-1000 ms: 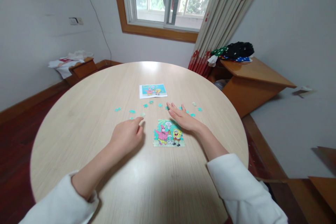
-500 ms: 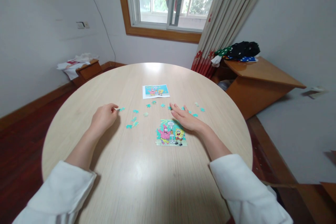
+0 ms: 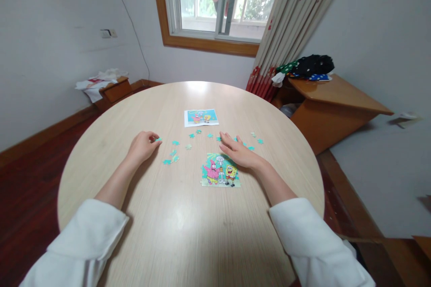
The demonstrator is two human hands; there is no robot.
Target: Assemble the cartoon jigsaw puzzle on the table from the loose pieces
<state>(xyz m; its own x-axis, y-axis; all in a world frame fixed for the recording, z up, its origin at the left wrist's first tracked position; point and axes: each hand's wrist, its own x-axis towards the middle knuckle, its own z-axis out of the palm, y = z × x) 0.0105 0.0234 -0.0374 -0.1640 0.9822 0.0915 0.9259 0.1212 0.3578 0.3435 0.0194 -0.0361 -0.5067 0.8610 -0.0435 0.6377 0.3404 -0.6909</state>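
Note:
My left hand (image 3: 144, 147) is at the left of the scattered pieces, its thumb and fingers closed on a teal puzzle piece (image 3: 158, 139) at the table surface. To the right, my right hand (image 3: 237, 151) lies palm down with fingers stretched out and apart, partly covering loose pieces and the upper right corner of the partly joined puzzle (image 3: 213, 171). That puzzle shows a pink starfish, a squid and a yellow sponge cartoon figure. Several loose teal and pale pieces (image 3: 175, 142) are spread on both sides. Behind them lies a printed picture (image 3: 202, 117) of the same figures.
The round pale wooden table (image 3: 161, 233) fills the middle of the view. A window (image 3: 222, 4) and a patterned curtain (image 3: 286, 18) are behind it. Clothes (image 3: 311, 66) rest on a brown cabinet (image 3: 336, 98) at right; a small stand (image 3: 116, 89) is at left.
My left hand has moved slightly right, its fingers now over the puzzle piece that lay at their tips. My right hand stays in place; the view has shifted a little.

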